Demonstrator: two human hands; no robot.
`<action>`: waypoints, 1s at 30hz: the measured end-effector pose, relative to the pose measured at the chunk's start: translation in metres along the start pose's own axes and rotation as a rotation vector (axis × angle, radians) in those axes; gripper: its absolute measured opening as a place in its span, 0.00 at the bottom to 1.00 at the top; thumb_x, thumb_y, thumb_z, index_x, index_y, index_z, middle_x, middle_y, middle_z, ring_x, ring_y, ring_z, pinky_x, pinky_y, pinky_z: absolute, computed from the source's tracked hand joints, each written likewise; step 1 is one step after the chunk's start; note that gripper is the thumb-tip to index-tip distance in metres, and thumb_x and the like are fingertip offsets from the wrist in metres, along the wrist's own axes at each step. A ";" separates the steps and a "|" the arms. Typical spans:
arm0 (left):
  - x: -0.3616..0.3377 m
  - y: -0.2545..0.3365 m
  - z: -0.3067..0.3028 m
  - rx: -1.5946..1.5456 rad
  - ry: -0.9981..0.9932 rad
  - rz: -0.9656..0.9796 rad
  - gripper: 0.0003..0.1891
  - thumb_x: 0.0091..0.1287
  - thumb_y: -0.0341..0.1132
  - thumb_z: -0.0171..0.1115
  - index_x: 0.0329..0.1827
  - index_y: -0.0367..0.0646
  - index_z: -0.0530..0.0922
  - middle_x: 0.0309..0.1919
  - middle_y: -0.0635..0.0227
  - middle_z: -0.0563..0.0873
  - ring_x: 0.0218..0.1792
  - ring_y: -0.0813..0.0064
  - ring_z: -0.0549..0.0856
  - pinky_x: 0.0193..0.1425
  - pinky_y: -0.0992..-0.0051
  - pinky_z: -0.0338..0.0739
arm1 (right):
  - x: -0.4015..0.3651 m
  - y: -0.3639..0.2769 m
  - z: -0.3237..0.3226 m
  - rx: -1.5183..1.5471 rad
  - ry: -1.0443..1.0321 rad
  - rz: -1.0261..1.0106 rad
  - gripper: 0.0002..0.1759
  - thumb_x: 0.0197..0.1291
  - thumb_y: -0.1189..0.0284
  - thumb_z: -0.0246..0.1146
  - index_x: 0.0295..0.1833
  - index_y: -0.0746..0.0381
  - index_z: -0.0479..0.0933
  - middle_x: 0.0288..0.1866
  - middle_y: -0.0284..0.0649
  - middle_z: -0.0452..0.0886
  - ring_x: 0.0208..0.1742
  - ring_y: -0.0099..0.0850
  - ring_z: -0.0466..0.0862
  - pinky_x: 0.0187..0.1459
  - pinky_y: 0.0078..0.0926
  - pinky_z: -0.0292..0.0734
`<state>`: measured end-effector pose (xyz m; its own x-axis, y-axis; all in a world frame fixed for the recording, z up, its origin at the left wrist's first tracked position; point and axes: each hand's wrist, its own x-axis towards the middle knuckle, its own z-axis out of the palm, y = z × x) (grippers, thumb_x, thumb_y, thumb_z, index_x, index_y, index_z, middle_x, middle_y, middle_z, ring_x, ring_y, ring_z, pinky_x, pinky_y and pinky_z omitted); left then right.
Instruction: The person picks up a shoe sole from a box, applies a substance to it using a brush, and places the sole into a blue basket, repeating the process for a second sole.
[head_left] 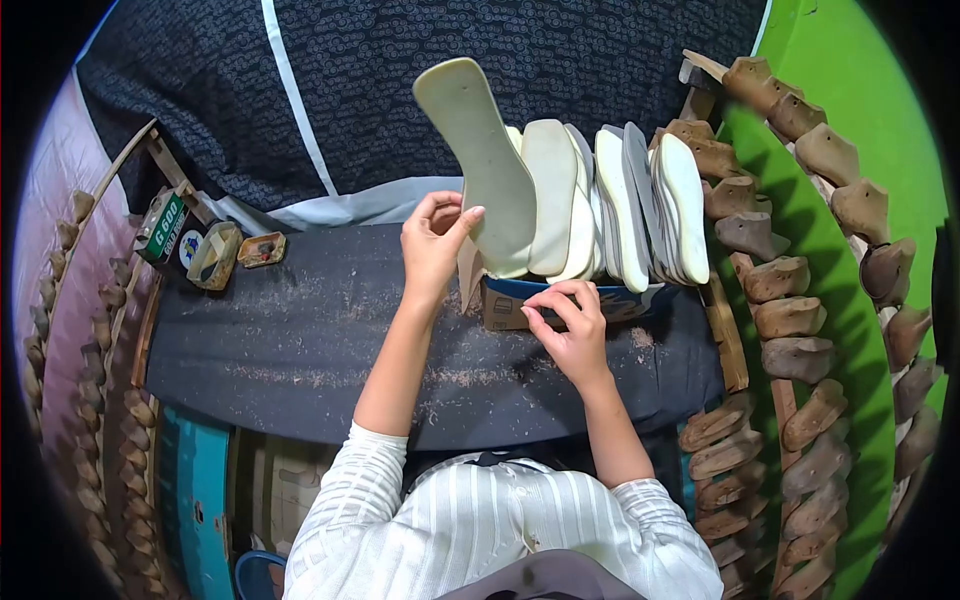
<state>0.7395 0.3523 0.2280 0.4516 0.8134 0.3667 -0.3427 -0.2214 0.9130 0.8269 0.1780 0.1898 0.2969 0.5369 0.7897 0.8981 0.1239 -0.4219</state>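
Dark surface (300,340) dusted with sawdust, patterned cloth (450,60) behind it, green wall (850,60) off to the right. Cardboard box (505,310) used as landmark, sitting mid-surface near the front edge.

- Row of insoles (620,200): standing upright inside the box, packed face to face, toes up.
- Held insole (480,160): pale greenish, at the left end of that row, raised above the others. Long axis near vertical, toe tipped up and left, away from the row. Lower end down by the box rim; clear of the box or not, hard to tell.
- Left hand (432,245): just left of the box, above its rim, partly closed. Thumb on the insole's lower edge, fingers curled behind in a pinch. Nearer hand to the insole, touching it from the left side.
- Right hand (572,328): at the box's front rim, fingers bent, tips on the cardboard. Gripping or only resting, cannot tell. Apart from the held insole, below and right of it.
- Wooden shoe lasts (790,315): racked in rows right of the box, more far left.
- Glue can (165,228) and small tin (215,255): well left of the box, at the surface's back corner.
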 end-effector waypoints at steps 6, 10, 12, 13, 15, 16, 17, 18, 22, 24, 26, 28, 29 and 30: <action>-0.033 -0.015 -0.022 0.027 0.133 0.221 0.07 0.57 0.20 0.64 0.38 0.36 0.79 0.34 0.69 0.86 0.39 0.83 0.82 0.45 0.79 0.76 | 0.001 -0.014 -0.001 0.414 -0.041 0.270 0.05 0.54 0.74 0.65 0.37 0.61 0.80 0.34 0.38 0.78 0.38 0.30 0.78 0.44 0.24 0.72; -0.066 -0.006 -0.035 0.348 0.149 0.547 0.09 0.49 0.17 0.64 0.31 0.40 0.81 0.35 0.66 0.87 0.43 0.73 0.84 0.46 0.74 0.77 | -0.009 -0.012 0.005 1.249 -0.310 0.853 0.31 0.70 0.51 0.43 0.55 0.69 0.72 0.48 0.40 0.80 0.47 0.27 0.80 0.50 0.24 0.74; -0.079 -0.009 -0.045 0.488 0.207 0.606 0.10 0.46 0.20 0.67 0.29 0.44 0.82 0.35 0.68 0.87 0.44 0.69 0.84 0.46 0.72 0.75 | -0.010 -0.014 0.004 1.529 -0.510 0.975 0.37 0.67 0.44 0.39 0.56 0.70 0.71 0.46 0.47 0.81 0.42 0.32 0.83 0.46 0.27 0.79; -0.085 -0.008 -0.051 0.609 0.199 0.710 0.09 0.46 0.22 0.69 0.29 0.46 0.82 0.35 0.71 0.87 0.43 0.69 0.84 0.47 0.71 0.73 | -0.009 -0.019 0.002 1.585 -0.573 0.971 0.34 0.67 0.47 0.42 0.57 0.69 0.70 0.47 0.48 0.80 0.42 0.32 0.83 0.45 0.28 0.80; -0.098 -0.009 -0.063 0.746 0.203 0.792 0.08 0.47 0.28 0.71 0.29 0.50 0.82 0.34 0.77 0.87 0.44 0.71 0.83 0.49 0.71 0.67 | -0.011 -0.030 0.002 1.647 -0.660 0.970 0.31 0.68 0.50 0.46 0.58 0.69 0.69 0.47 0.48 0.80 0.41 0.33 0.83 0.44 0.28 0.80; -0.104 -0.010 -0.069 0.761 0.215 0.788 0.08 0.47 0.28 0.71 0.29 0.50 0.82 0.34 0.77 0.87 0.44 0.71 0.83 0.49 0.71 0.67 | -0.014 -0.035 0.005 1.476 -0.718 0.934 0.27 0.68 0.55 0.49 0.59 0.67 0.68 0.47 0.48 0.80 0.42 0.33 0.83 0.45 0.29 0.80; -0.109 -0.010 -0.076 0.856 0.226 0.790 0.08 0.48 0.28 0.70 0.30 0.50 0.82 0.36 0.76 0.87 0.46 0.71 0.82 0.50 0.71 0.67 | -0.017 -0.039 0.007 1.307 -0.768 0.892 0.24 0.67 0.61 0.52 0.61 0.66 0.66 0.47 0.47 0.80 0.43 0.33 0.83 0.46 0.30 0.79; -0.113 -0.010 -0.082 0.950 0.235 0.792 0.08 0.49 0.29 0.70 0.31 0.50 0.82 0.38 0.75 0.87 0.49 0.71 0.81 0.50 0.71 0.67 | -0.020 -0.043 0.012 1.314 -0.783 0.889 0.24 0.67 0.61 0.52 0.61 0.66 0.66 0.47 0.47 0.80 0.43 0.33 0.83 0.46 0.30 0.79; -0.133 -0.005 -0.106 1.096 0.363 0.605 0.07 0.52 0.31 0.69 0.32 0.49 0.81 0.40 0.73 0.85 0.50 0.70 0.79 0.52 0.70 0.66 | -0.033 -0.057 0.035 1.352 -0.760 0.946 0.23 0.65 0.68 0.57 0.62 0.66 0.64 0.47 0.48 0.80 0.42 0.34 0.84 0.45 0.30 0.80; -0.143 -0.017 -0.131 0.994 0.497 0.372 0.08 0.53 0.34 0.69 0.35 0.48 0.82 0.39 0.73 0.84 0.47 0.68 0.79 0.54 0.70 0.65 | -0.039 -0.063 0.048 1.230 -0.738 0.857 0.21 0.65 0.70 0.57 0.61 0.66 0.65 0.47 0.45 0.80 0.43 0.32 0.83 0.46 0.29 0.79; -0.153 -0.018 -0.150 0.963 0.510 0.233 0.08 0.54 0.36 0.69 0.36 0.50 0.82 0.40 0.73 0.82 0.47 0.67 0.77 0.55 0.66 0.64 | -0.047 -0.066 0.065 1.162 -0.715 0.794 0.21 0.64 0.71 0.57 0.60 0.66 0.66 0.47 0.44 0.80 0.43 0.31 0.83 0.47 0.29 0.78; -0.160 -0.017 -0.166 1.247 0.527 0.123 0.06 0.54 0.38 0.68 0.34 0.51 0.83 0.46 0.73 0.80 0.51 0.67 0.75 0.54 0.63 0.64 | -0.047 -0.077 0.077 1.095 -0.690 0.730 0.20 0.64 0.72 0.57 0.60 0.67 0.66 0.47 0.42 0.80 0.43 0.30 0.82 0.47 0.28 0.77; -0.162 -0.018 -0.177 1.155 0.518 0.064 0.06 0.54 0.40 0.68 0.31 0.52 0.82 0.48 0.74 0.78 0.52 0.67 0.74 0.53 0.61 0.64 | -0.042 -0.086 0.079 1.108 -0.720 0.777 0.19 0.64 0.73 0.57 0.59 0.67 0.67 0.47 0.41 0.80 0.44 0.28 0.81 0.48 0.26 0.76; -0.164 -0.018 -0.187 1.155 0.527 0.064 0.06 0.54 0.40 0.68 0.31 0.52 0.82 0.48 0.74 0.78 0.52 0.67 0.74 0.53 0.61 0.64 | -0.039 -0.095 0.083 1.119 -0.749 0.823 0.19 0.64 0.75 0.57 0.59 0.67 0.68 0.48 0.40 0.80 0.44 0.25 0.81 0.48 0.25 0.75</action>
<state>0.5172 0.3237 0.1183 -0.0107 0.8396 0.5430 0.6828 -0.3906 0.6174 0.7034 0.2149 0.1618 0.0373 0.9975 -0.0604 -0.2077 -0.0514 -0.9768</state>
